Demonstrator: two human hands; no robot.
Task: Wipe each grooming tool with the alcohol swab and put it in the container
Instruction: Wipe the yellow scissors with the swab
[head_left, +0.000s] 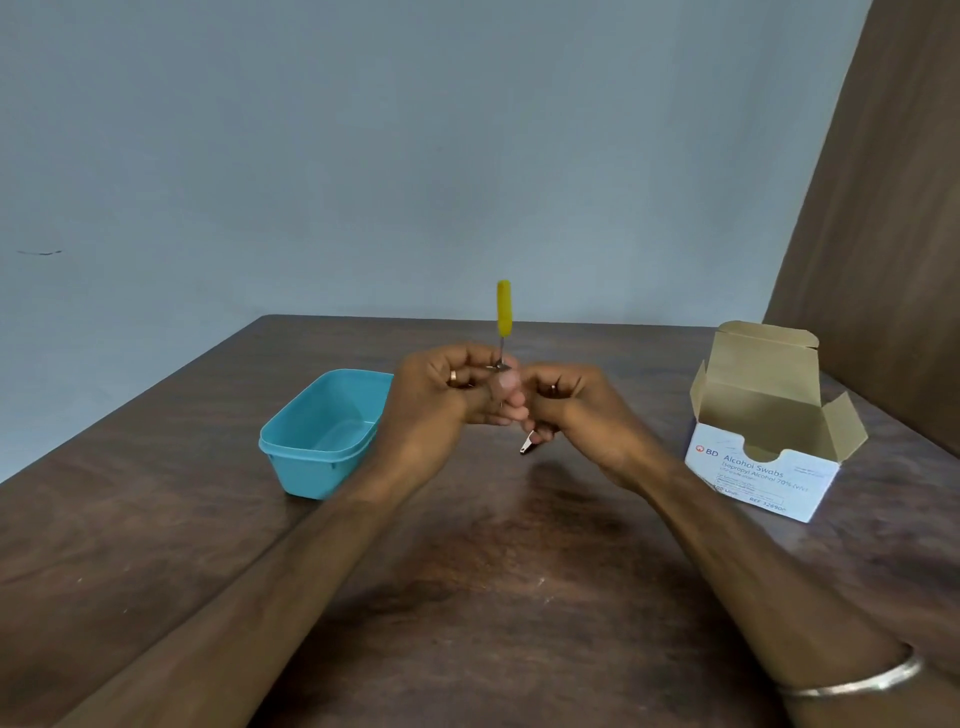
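A slim grooming tool with a yellow handle (503, 306) stands upright above the table's middle, handle at the top. My left hand (447, 395) pinches its thin metal shaft near the lower end. My right hand (566, 400) is curled close beside it, fingertips meeting the left hand's; whatever it holds there is hidden. A small metal grooming tool (528, 445) pokes out below my right hand, just above the table. The teal container (324, 434) stands open and looks empty, left of my hands.
An open white box of alcohol swabs (769, 436) stands at the right, flaps up. A brown panel (883, 208) rises behind it. The dark wooden table (467, 597) ends at a blue-grey wall.
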